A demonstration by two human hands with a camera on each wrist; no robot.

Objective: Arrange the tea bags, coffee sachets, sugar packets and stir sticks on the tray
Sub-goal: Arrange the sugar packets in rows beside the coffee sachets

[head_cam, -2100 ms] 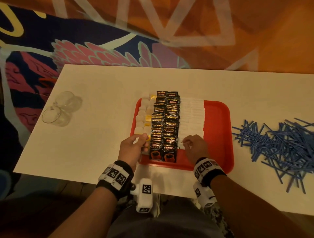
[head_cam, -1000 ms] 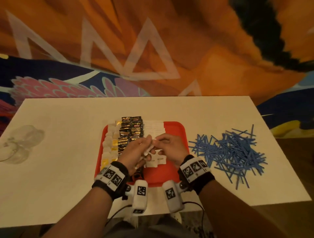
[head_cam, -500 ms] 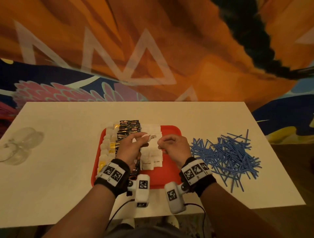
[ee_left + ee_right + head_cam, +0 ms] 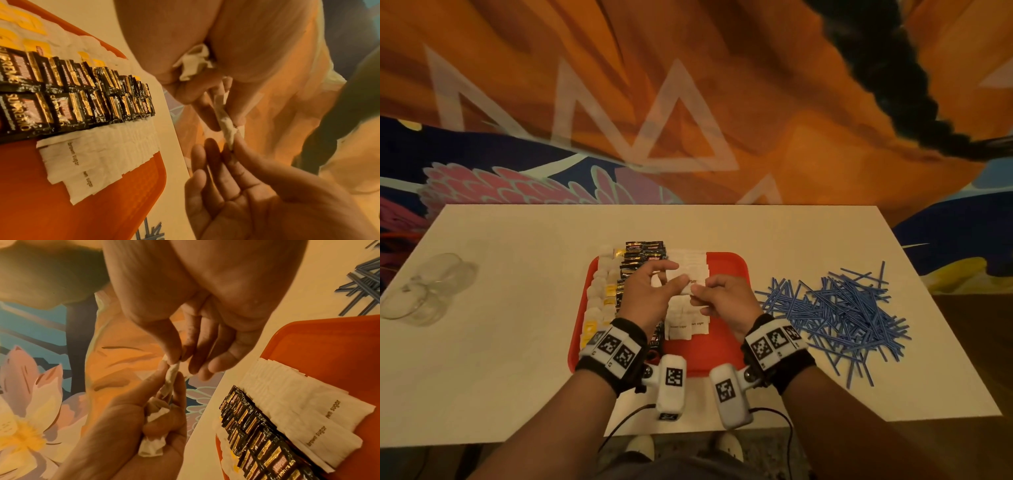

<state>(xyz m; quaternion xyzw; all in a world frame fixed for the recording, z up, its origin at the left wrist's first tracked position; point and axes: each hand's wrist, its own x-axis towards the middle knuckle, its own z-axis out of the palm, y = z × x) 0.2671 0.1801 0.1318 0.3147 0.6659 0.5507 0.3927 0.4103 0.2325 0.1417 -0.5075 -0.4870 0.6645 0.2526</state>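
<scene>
Both hands hover above the red tray (image 4: 726, 270), sharing one small white sugar packet (image 4: 225, 125): the left hand (image 4: 645, 296) pinches one end, the right hand (image 4: 726, 301) pinches the other. More white paper, possibly another packet, is bunched in the left palm. On the tray lie tea bags (image 4: 599, 294), black coffee sachets (image 4: 68, 104) and sugar packets (image 4: 298, 415); blue stir sticks (image 4: 835, 311) lie heaped on the surface (image 4: 500, 359) to the right

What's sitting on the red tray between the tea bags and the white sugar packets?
Two rows of black-and-gold coffee sachets, running front to back between the white tea bags and brown sugar packets; clearest in the head view.
</scene>
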